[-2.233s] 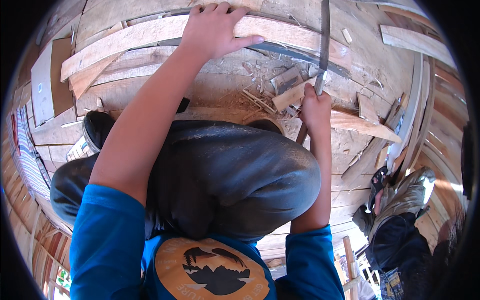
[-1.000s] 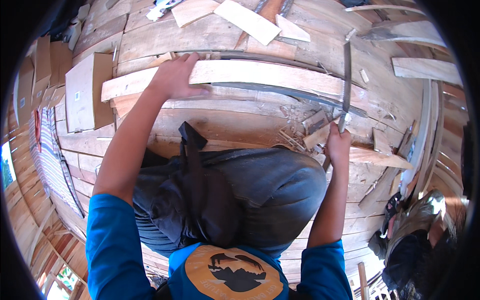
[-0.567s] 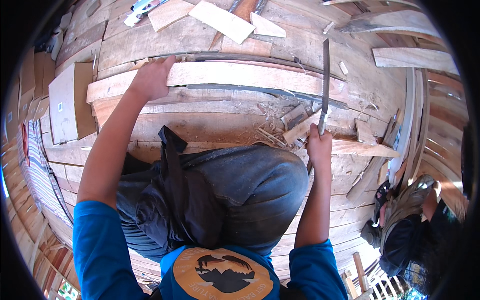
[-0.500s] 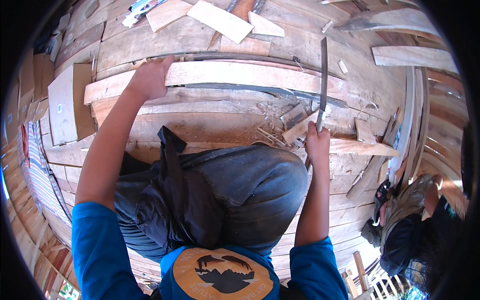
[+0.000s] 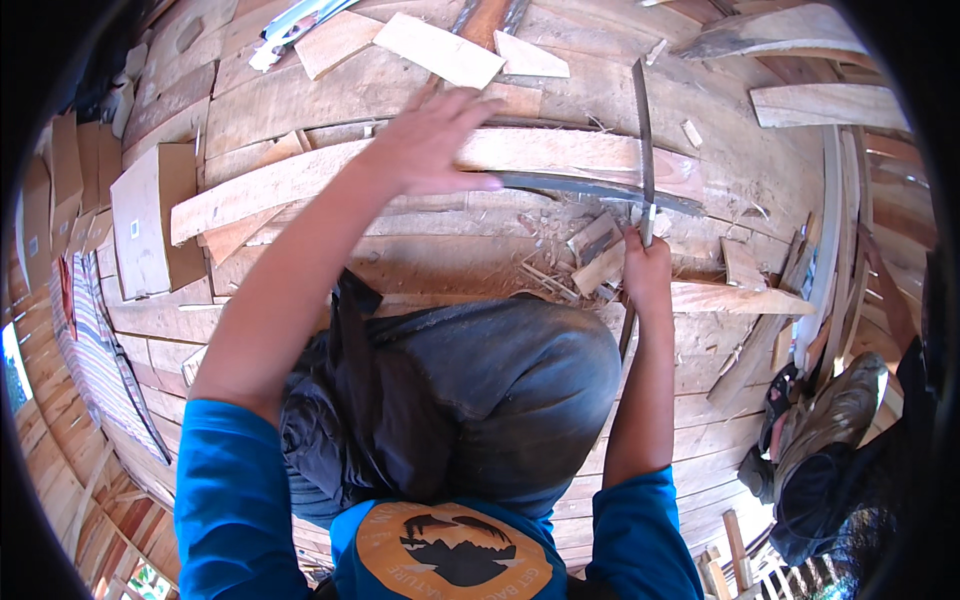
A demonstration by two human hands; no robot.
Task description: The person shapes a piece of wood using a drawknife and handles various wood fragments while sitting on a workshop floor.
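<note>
My left hand (image 5: pixel 435 145) lies across a long pale board (image 5: pixel 545 150), fingers spread over its far edge and thumb by the near edge; it is slightly blurred. A darker strip (image 5: pixel 570 185) runs along the near side of the board. My right hand (image 5: pixel 648 275) is closed round the handle of a long-bladed knife (image 5: pixel 645 130). Its narrow dark blade points away from me and crosses over the right part of the board; whether it touches the wood I cannot tell. Part of the handle sticks out behind my fist.
Chips and small offcuts (image 5: pixel 600 265) lie before my knee. Pale wood pieces (image 5: pixel 440 50) are scattered on the plank floor at the far side. A cardboard box (image 5: pixel 140 225) stands at the left. At the right sits another person (image 5: pixel 835 420) beside several long boards (image 5: pixel 830 105).
My left hand has slid right along the board toward its middle, its fingers now spread. The board's left end has swung slightly nearer. My right hand still holds the knife in nearly the same place.
</note>
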